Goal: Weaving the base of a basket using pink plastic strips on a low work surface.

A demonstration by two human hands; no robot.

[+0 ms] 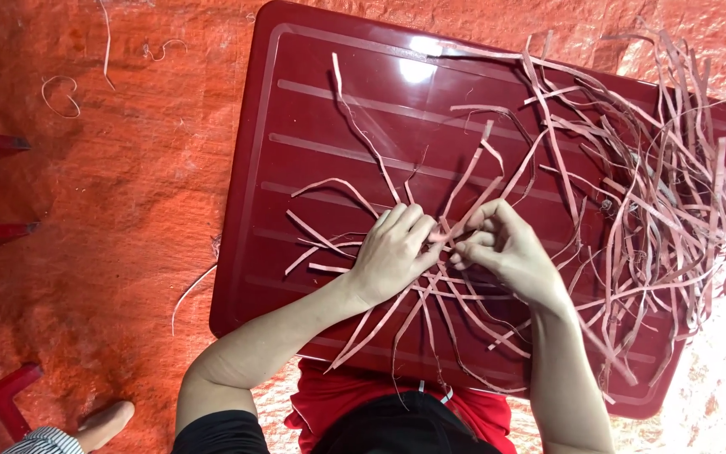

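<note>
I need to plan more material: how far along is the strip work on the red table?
Early, it seems. Done: a few strips cross under the hands. In hand: left hand and right hand pinch strips together at their fingertips. Left: a large loose pile on the red table.

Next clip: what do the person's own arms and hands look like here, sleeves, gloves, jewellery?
Both hands are bare: the left hand and right hand wear no gloves, and no rings or watch show. The forearms are uncovered to above the elbow. A dark short sleeve shows at the left upper arm; the right upper arm is out of frame.
</note>
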